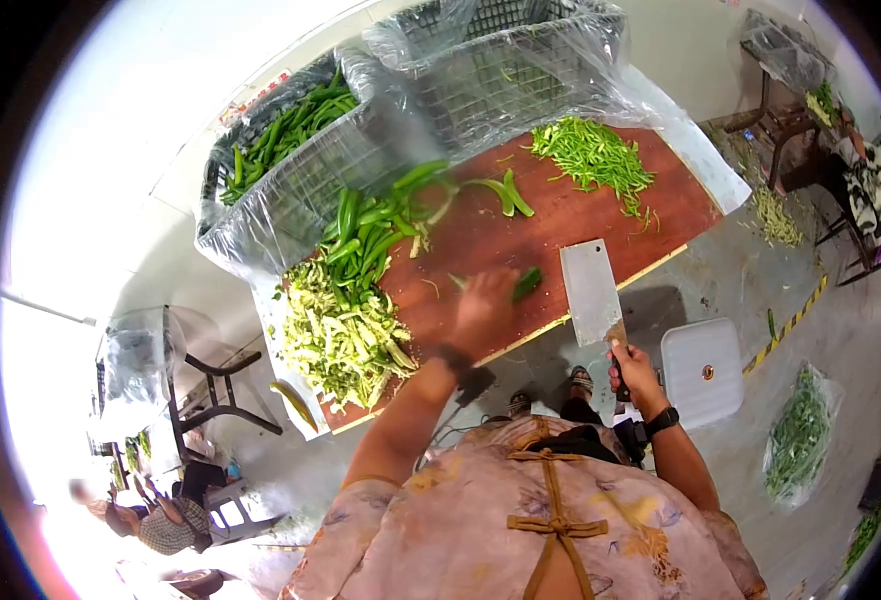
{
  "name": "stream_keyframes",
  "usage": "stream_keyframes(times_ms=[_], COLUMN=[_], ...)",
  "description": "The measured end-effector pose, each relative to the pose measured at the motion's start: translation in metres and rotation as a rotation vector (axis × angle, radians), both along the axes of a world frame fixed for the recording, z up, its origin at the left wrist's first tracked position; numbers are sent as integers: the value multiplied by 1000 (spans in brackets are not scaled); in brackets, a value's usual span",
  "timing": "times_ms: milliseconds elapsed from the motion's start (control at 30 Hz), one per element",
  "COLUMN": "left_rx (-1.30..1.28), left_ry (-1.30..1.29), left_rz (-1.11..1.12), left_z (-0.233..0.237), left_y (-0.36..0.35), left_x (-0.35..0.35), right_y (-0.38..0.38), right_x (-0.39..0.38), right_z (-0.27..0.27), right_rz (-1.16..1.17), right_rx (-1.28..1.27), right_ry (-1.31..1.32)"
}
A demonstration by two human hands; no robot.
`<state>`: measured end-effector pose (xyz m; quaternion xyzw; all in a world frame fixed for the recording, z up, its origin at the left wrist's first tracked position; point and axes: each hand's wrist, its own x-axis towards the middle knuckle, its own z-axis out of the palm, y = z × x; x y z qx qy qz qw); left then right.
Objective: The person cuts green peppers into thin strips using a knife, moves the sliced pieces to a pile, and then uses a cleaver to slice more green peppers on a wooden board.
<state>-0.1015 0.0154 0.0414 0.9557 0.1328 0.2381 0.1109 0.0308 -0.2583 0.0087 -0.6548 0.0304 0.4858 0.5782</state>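
Note:
My right hand [639,372] grips the handle of a cleaver [591,290], its broad blade overlapping the near edge of the red-brown board [441,300] in this view. Over the board my left hand [488,302] is blurred by motion, its fingers smeared. Right at those fingers lies a green pepper [528,284], partly hidden by the hand. To the left is a heap of whole green peppers [366,235], and nearer me a pile of pale cut pepper cores [341,335]. Thin green pepper strips [596,160] are heaped at the board's far right. Split pepper pieces [509,195] lie near the middle back.
Behind the board stand plastic-lined crates, one with green peppers [296,125] and another crate [511,85] beside it. A white stool [703,370] stands right of me; a bag of greens [803,437] lies on the floor. Another person [166,522] sits at lower left.

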Motion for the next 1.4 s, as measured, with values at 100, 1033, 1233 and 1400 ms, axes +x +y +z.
stream_keyframes(times_ms=[100, 1033, 1233, 1400], left_rx=[-49, -72, -111, -100], left_ry=[134, 247, 240, 211], left_rz=[-53, -180, -181, -213], left_z=[-23, -10, -12, -14], left_y=[-14, -19, -19, -17], left_x=[17, 4, 4, 3], right_y=[2, -4, 11, -10], right_x=[-5, -19, -14, -34], right_z=[1, -12, -14, -4], right_rz=[0, 126, 129, 153], right_rx=[37, 151, 152, 81], right_ry=[24, 196, 106, 54])
